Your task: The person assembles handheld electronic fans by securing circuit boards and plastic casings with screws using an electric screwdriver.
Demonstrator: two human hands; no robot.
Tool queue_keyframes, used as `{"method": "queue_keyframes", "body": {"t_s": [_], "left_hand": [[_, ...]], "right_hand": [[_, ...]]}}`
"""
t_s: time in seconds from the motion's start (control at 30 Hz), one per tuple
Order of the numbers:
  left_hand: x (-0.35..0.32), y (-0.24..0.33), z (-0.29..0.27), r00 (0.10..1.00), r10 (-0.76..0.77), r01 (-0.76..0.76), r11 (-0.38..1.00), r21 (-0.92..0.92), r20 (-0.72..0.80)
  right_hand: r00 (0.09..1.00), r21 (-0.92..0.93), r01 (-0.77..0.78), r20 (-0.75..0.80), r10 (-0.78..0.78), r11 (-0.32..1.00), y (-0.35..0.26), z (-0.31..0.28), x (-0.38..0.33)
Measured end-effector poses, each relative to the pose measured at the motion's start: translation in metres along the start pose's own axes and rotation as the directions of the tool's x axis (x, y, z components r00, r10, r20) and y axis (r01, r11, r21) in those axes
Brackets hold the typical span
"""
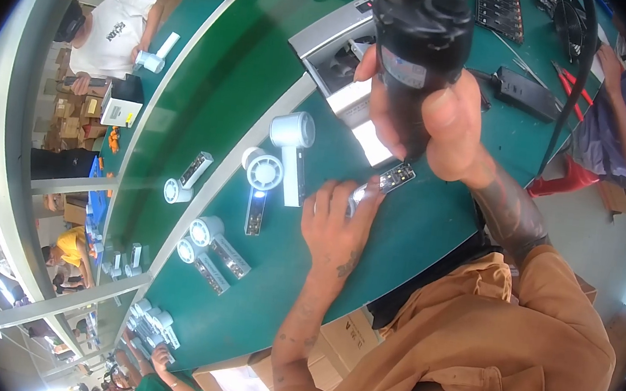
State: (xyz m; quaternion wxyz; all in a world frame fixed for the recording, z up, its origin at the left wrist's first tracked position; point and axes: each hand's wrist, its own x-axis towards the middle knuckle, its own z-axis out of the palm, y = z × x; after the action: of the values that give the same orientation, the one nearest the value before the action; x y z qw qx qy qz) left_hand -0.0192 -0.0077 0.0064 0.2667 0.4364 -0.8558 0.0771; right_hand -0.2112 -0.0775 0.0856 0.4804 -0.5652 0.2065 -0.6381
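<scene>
My right hand [454,126] is wrapped round a black electric screwdriver [420,43], held upright with its cord rising from the top. Its tip points down at the far end of a small handheld fan's handle [397,177], where a board with bright spots shows. Whether the tip touches it I cannot tell. My left hand [337,221] grips the fan on the green table and hides most of its body. To the left of that hand lie several pale blue handheld fans, among them one with a round grille [264,173] and one with a smooth handle [294,178].
Beyond my hands stands a grey box-shaped device [336,45]. A green conveyor belt [211,78] runs along the left. At the right are a black power adapter [526,93], red-handled pliers [572,91] and a hanging black cable [575,78]. Other people work around the line.
</scene>
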Motion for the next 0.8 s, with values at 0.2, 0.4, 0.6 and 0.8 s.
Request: {"method": "queue_keyframes", "body": {"t_s": [0.2,0.4,0.6,0.8], "left_hand": [[0.001,0.0,0.0,1.0,-0.003,0.003,1.0,-0.002,0.0],[-0.002,0.0,0.002,1.0,-0.008,0.008,1.0,0.017,0.0],[0.0,0.002,-0.001,1.0,-0.01,0.01,1.0,0.02,0.003],[-0.005,-0.002,-0.005,1.0,-0.008,0.008,1.0,0.019,-0.015]], "right_hand": [[0.988,-0.131,-0.157,-0.033,0.154,0.979,-0.001,-0.001,0.001],[0.999,0.115,-0.042,0.025,0.039,0.993,0.011,-0.004,-0.005],[0.997,0.145,-0.058,0.056,0.051,0.988,0.022,-0.006,-0.018],[0.998,0.1,-0.016,0.056,0.01,0.995,0.03,-0.001,-0.023]]}}
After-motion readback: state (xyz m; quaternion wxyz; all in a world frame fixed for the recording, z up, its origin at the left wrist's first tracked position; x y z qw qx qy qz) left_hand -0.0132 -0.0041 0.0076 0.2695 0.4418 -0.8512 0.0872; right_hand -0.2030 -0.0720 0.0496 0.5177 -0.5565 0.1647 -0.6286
